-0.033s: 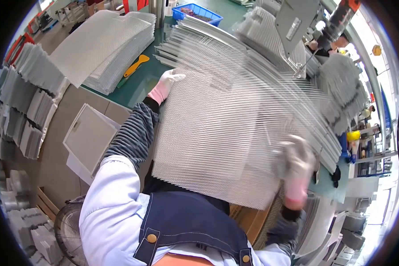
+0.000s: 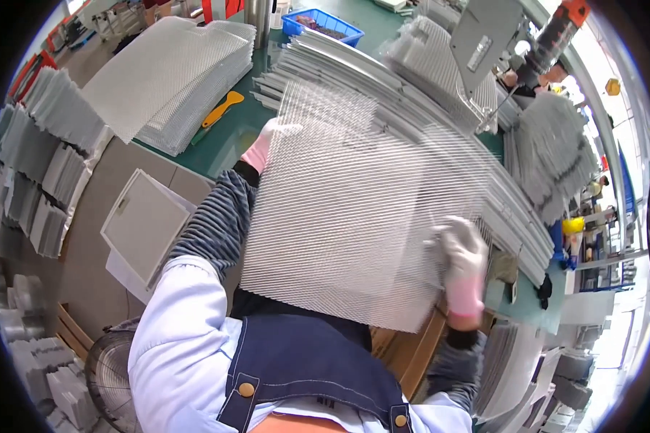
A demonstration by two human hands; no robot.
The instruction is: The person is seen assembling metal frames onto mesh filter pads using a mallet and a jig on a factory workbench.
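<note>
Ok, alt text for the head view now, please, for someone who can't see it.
Seen from above, a gloved left hand holds the left edge of a silvery mesh sheet; the gloved right hand, blurred, is at its right side. Beyond it, silvery strips lie on a green table, with a mesh stack, a yellow tool and a blue bin.

Wears a dark navy bib (image 2: 310, 361) with pale stitched lines and a round brass-coloured button (image 2: 246, 390) at each side. Shows beneath it a pale bluish-white shirt (image 2: 177, 317), loose and creased in the sleeves. Covers both forearms with dark grey, ribbed, fuzzy-looking sleeve covers (image 2: 220, 213), ending in black cuffs (image 2: 246, 173). Adds thin gloves (image 2: 464, 252), white over the fingers (image 2: 285, 129), pink towards the wrists.
</note>
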